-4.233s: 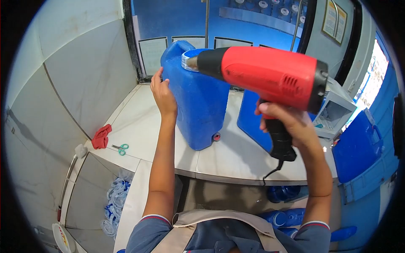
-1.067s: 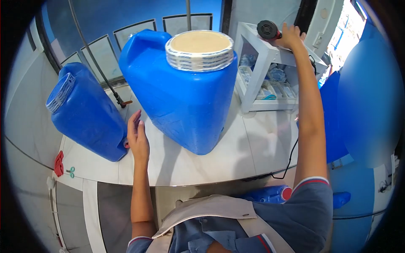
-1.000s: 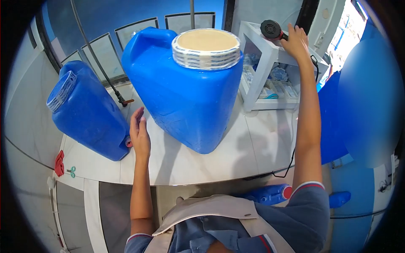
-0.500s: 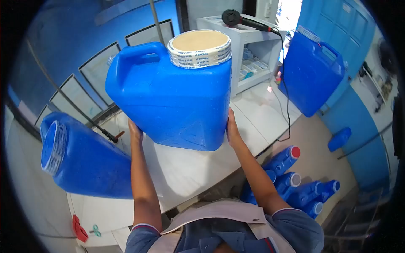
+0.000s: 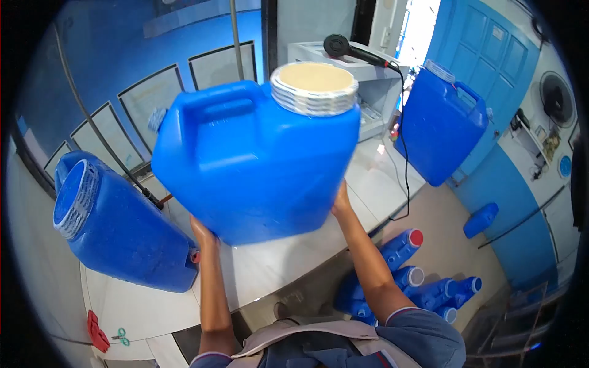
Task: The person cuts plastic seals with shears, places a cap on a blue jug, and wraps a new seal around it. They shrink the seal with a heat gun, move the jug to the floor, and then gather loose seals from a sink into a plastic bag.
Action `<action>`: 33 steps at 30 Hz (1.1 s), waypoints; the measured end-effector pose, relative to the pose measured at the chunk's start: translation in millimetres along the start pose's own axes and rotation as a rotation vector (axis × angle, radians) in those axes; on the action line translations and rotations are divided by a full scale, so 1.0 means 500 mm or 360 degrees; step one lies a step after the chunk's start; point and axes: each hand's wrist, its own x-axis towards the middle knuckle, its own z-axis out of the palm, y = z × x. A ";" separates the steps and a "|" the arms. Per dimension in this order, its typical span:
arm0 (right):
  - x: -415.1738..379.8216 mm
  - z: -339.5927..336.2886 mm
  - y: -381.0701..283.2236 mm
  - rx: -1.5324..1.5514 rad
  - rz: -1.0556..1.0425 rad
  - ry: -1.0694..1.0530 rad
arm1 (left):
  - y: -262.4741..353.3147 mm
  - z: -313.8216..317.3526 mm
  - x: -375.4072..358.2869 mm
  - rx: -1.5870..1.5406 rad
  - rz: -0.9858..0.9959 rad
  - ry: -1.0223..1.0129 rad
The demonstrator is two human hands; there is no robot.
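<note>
A large blue jerrycan is held between my two hands above the white tiled counter, slightly tilted. Its wide cap, with a tan top and a band of printed seal tape, faces up, and its moulded handle points left. My left hand grips the lower left side of the can. On the lower right side, my right hand presses against the wall, its fingers mostly hidden behind the can. A second blue jerrycan leans at the left, close to my left forearm.
A third blue jerrycan stands at the right end of the counter. A black heat gun or hair dryer lies on a white shelf unit, its cord trailing down. Several smaller blue cans stand on the floor. Green scissors and a red cloth-like item lie front left.
The held jerrycan has come closer and turned somewhat, with its cap now farther right and its left side swung toward me. Both hands moved with it; the view shifted slightly.
</note>
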 end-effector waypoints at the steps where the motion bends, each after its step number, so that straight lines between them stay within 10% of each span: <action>1: 0.004 -0.019 -0.005 -0.0084 -0.0037 0.0019 | 0.003 0.011 -0.054 -0.0107 -0.0052 0.0199; 4: 0.076 -0.188 -0.038 0.0731 0.0059 -0.0546 | 0.018 0.096 -0.211 -0.0161 0.0109 0.0460; 6: 0.089 -0.148 -0.031 -0.0338 -0.0435 0.0086 | -0.005 0.096 -0.270 -0.0055 0.0230 0.0482; 10: 0.015 -0.092 -0.062 -0.0085 0.0196 0.0012 | -0.068 0.011 -0.283 0.0413 0.0173 0.0426; 23: -0.067 -0.117 0.068 -0.0378 -0.0352 0.0412 | -0.056 -0.087 -0.231 0.0515 0.0123 -0.0020; 25: -0.071 -0.141 0.058 0.0654 -0.0002 0.0439 | -0.019 -0.111 -0.233 0.0644 0.0133 -0.0105; 26: -0.107 -0.054 0.039 -0.0247 -0.0420 0.0525 | 0.028 -0.067 -0.234 0.0640 0.0094 -0.0026; 33: -0.230 0.105 0.032 -0.0275 -0.0688 0.0650 | 0.078 -0.027 -0.070 0.0266 -0.0094 -0.0441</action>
